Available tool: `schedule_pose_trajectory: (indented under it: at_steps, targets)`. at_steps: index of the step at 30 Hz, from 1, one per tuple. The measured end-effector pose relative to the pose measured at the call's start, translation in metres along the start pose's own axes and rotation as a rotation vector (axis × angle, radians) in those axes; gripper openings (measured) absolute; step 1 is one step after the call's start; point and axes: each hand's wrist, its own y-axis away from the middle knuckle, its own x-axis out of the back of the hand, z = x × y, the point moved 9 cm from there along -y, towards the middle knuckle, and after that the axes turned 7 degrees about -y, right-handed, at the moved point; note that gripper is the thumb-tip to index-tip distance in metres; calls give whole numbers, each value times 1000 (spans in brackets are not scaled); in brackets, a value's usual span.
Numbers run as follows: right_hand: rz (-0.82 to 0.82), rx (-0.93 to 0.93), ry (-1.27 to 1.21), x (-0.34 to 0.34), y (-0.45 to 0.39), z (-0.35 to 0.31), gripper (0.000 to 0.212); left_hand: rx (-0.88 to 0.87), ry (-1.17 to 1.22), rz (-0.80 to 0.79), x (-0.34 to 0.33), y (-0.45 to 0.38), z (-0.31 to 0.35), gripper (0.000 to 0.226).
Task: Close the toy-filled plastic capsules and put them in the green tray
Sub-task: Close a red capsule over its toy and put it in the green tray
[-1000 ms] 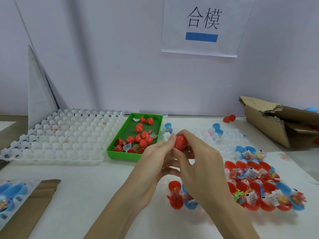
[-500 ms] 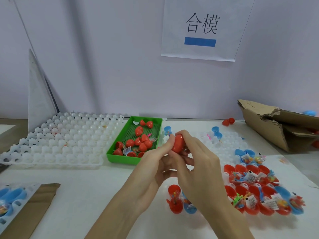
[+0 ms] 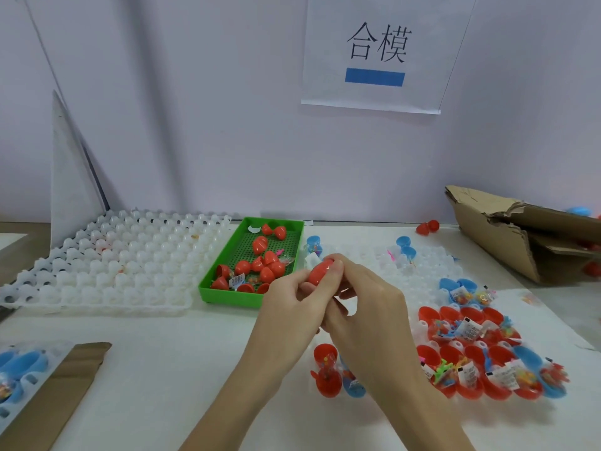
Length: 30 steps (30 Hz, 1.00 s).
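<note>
Both hands meet above the white counter [image 3: 156, 359], just right of the green tray [image 3: 227, 296]. The left hand [image 3: 289, 307] and the right hand [image 3: 364, 310] have their fingers curled around a single red capsule [image 3: 320, 271], a smooth, glossy, egg-shaped plastic shell pinched between thumbs and fingertips; only its upper part shows, so whether the two halves are fully joined cannot be told.

The green tray is a shallow rectangular plastic tray with a perforated, grid-textured floor. It holds a loose group of red capsules [image 3: 260, 244], rounded and shiny, with small printed packets among them.

Left of the tray lies a white moulded holder [image 3: 107, 268], translucent plastic formed into rows of rounded domes. A similar translucent holder [image 3: 426, 258] sits to the right, behind the hands.

At lower right, open red capsule halves [image 3: 455, 353] and blue halves [image 3: 530, 356] lie packed together like cups, filled with tiny multicoloured toys and labelled sachets. One open red half [image 3: 325, 356] and a blue one [image 3: 354, 387] stand on the counter beneath the wrists.

A torn corrugated cardboard box [image 3: 507, 236] rests at far right. A paper sign [image 3: 374, 53] with black characters and a blue bar hangs on the wall.
</note>
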Motion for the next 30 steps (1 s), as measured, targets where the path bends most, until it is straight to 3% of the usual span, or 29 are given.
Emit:
schedule_pose_trajectory:
  at_steps: [4,12,25,30]
  targets:
    - [-21,-36,18,-2,1,6,21,7,-17,-5,0,-1,0,40]
    - [-2,-9,37,1,1,2,20,37,14,-39,1,-1,-1,59]
    - [-3,30,-61,2,2,-4,12,48,-3,-45,4,1,-2,61]
    - [27,-37,-107,4,1,-1,14,117,104,-51,2,2,-3,82]
